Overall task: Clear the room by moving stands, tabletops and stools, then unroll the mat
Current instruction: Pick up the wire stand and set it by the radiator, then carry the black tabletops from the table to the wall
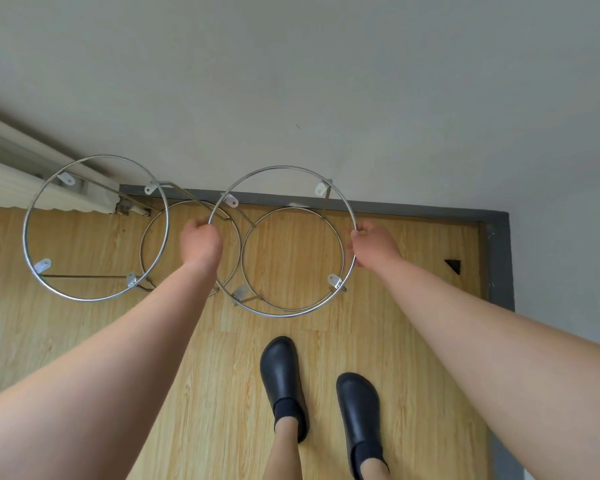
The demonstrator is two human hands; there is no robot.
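1. While both arms reach forward, the left hand (201,239) and right hand (373,242) each clench opposite sides of a metal ring stand (321,308).
2. That stand sits near the wall, on the wooden floor (84,341), beside a second stand (35,202).

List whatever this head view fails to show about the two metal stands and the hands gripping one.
- Right stand: whether its feet touch the floor cannot be judged from straight above.
- Left hand and right hand: fingertips curl under the top ring, hidden by the hands.
- Left stand: the left forearm covers part of its lower ring.
- Mat, tabletops, stools: outside the frame.
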